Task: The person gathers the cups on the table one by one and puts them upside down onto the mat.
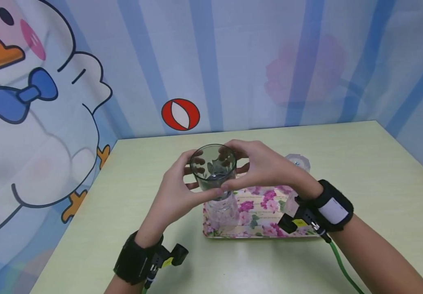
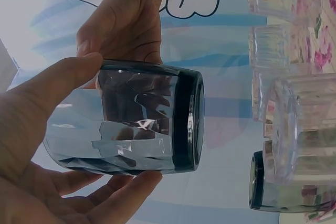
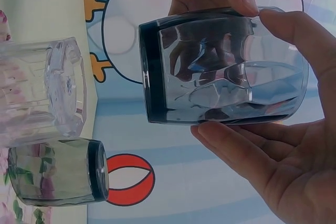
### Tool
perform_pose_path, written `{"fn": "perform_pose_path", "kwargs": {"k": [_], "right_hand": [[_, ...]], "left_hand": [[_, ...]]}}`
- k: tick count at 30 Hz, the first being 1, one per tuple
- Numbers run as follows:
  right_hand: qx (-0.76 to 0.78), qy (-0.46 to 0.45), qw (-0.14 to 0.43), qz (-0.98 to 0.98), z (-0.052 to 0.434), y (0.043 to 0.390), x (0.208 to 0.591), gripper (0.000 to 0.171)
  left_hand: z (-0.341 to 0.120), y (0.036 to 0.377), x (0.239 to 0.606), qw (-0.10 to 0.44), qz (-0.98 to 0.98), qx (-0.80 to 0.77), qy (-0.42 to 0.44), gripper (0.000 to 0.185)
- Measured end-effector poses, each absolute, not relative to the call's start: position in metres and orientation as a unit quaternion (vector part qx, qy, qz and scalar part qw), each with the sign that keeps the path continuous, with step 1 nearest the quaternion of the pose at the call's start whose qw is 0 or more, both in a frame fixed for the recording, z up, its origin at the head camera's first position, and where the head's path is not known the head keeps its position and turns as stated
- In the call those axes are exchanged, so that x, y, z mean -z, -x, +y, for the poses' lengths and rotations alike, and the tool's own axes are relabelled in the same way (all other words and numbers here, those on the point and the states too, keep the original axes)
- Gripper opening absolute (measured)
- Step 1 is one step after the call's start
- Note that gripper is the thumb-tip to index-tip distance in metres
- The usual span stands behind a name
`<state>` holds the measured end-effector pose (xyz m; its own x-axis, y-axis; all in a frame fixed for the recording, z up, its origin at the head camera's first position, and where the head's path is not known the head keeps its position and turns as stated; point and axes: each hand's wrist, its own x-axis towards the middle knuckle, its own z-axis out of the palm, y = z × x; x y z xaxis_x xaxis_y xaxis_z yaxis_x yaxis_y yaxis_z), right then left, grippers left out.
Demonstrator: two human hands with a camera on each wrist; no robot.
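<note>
Both of my hands hold one grey-tinted glass tumbler [image 1: 213, 168] upright in the air, thick base down, just above the left end of a floral tray [image 1: 260, 232]. My left hand [image 1: 193, 179] grips it from the left, thumb in front and fingers behind. My right hand [image 1: 235, 168] grips it from the right. In the left wrist view the left hand [image 2: 100, 129] wraps the tumbler [image 2: 142, 124]. The right hand [image 3: 244, 77] cups the tumbler [image 3: 220, 72] in the right wrist view. A clear ribbed glass [image 1: 224, 212] stands upside down right below.
On the tray stand more upturned glasses: clear ones [image 2: 273, 51] and a second grey one [image 3: 58, 171]. Another clear glass [image 1: 297, 161] shows behind my right wrist. The pale green table [image 1: 362, 171] meets cartoon-printed walls at the back and left.
</note>
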<state>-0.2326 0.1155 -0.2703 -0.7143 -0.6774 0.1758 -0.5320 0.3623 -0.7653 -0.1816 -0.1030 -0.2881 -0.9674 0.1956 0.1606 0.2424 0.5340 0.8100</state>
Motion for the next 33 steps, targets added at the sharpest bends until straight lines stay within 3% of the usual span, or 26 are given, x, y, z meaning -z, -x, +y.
{"fn": "perform_pose_path", "kwargs": {"k": [33], "right_hand": [[0.438, 0.335, 0.068, 0.831, 0.152, 0.226, 0.277, 0.069]], "left_hand": [[-0.072, 0.19, 0.292, 0.014, -0.852, 0.491, 0.184, 0.081]]}}
